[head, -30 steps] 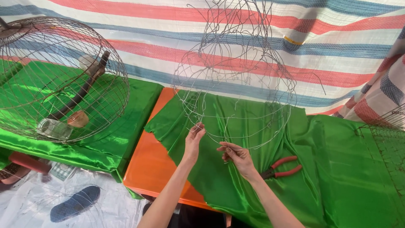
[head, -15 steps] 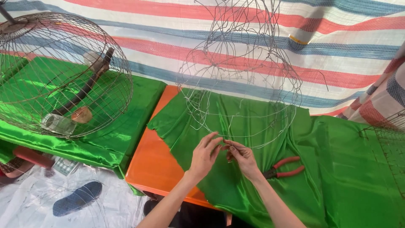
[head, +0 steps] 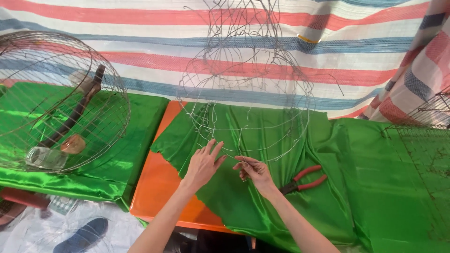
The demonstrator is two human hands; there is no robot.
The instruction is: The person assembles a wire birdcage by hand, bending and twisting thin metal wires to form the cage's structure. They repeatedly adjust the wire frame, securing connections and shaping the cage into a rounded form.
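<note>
At far left a round wire cage (head: 61, 98) lies on its side on green cloth (head: 140, 117), with a dark stick (head: 75, 115) inside it slanting up to the right. Below it, on the floor, lies a dark sandal (head: 82, 236) on pale sheeting.

The orange desk (head: 157, 187) shows bare at its left edge; green satin (head: 356, 187) covers the rest of it. The left hand (head: 202, 164) is spread open, fingers pointing up and right, its tips touching the bottom ring of the wire frame (head: 243, 89). That frame stands upright mid-desk, its long axis vertical, the tangled top rising past the upper edge of the view and the wide ring lying on the satin.

Just to the right, the right hand (head: 253, 171) has its grip pinched shut on the same ring, close to the left hand. Red-handled pliers (head: 304, 180) lie just beside that wrist, handles pointing up and right. Open satin runs on to the right, as far as a rusty wire mesh (head: 429, 117) at the edge.

A striped tarp (head: 140, 42) in white, red and blue hangs behind everything.
</note>
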